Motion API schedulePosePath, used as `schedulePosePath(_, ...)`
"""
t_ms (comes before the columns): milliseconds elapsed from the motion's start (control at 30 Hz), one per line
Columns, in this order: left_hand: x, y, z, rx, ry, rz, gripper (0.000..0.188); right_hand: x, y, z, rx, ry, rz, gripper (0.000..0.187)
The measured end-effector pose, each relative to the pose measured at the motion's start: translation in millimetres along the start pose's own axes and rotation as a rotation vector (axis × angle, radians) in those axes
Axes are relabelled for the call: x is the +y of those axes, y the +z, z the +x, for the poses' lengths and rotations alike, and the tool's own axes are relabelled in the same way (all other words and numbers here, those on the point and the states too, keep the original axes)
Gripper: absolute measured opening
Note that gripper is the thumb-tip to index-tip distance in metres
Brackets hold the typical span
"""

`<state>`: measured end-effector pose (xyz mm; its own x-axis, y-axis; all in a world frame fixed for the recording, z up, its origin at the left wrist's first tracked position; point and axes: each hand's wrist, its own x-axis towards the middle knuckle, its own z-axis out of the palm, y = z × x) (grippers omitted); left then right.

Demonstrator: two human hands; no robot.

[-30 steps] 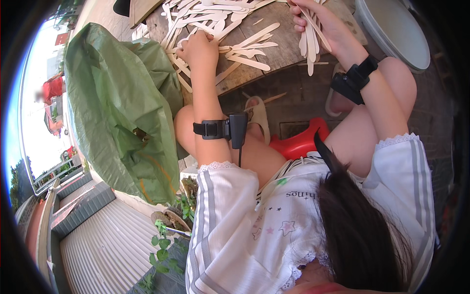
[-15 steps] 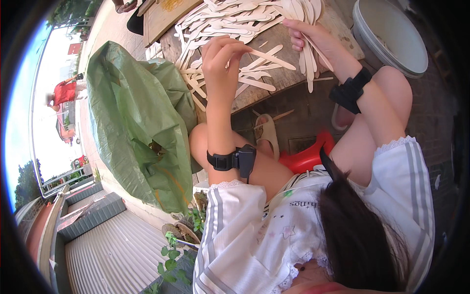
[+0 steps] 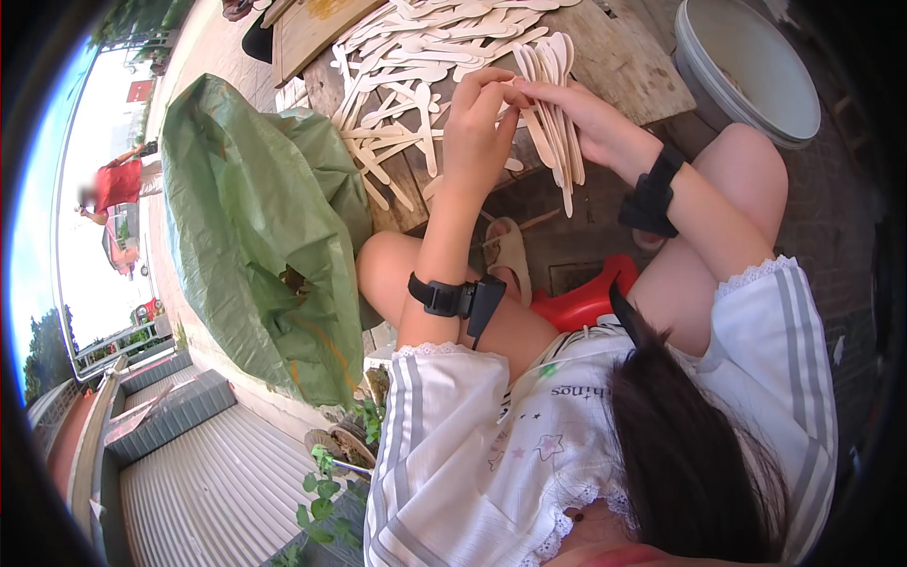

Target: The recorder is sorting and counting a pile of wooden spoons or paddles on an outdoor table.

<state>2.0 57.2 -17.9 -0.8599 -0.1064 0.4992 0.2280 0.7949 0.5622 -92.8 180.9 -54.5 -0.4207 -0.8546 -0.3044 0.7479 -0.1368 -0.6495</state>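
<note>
A fanned bundle of pale wooden cutlery pieces (image 3: 557, 132) is gripped in my right hand (image 3: 597, 121), above the table's near edge. Rounded ends point up and the other ends hang downward. My left hand (image 3: 480, 128) meets the bundle's left side, its thumb and fingers pinched on a piece there. Fingers partly cover that piece, so its exact shape is unclear. Beyond both hands lies a loose heap of wooden cutlery (image 3: 425, 47), with stray pieces (image 3: 383, 170) spread toward the near left of the table.
The wooden table (image 3: 628, 61) has worn planks. At its left stands a large green sack (image 3: 260, 217); at the right are nested white buckets (image 3: 751, 76). A wooden board (image 3: 307, 38) lies far left. Something red (image 3: 586, 300) is between my legs. A person in red (image 3: 118, 180) stands outside.
My left hand has moved right with its piece to the bundle. My right hand has come nearer and left with the bundle, so the two hands now meet.
</note>
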Motion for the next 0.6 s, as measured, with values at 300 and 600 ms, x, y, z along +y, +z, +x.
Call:
schedulePosePath(300,-53,-35,-9,0.183,-0.295,0.701,0.020,-12,0,-6,-0.097,-0.223,0.016,0.018)
schedulePosePath(600,-89,-44,-24,-0.223,-0.725,0.792,0.034,-15,7,-1,-0.136,-0.221,0.163,0.010)
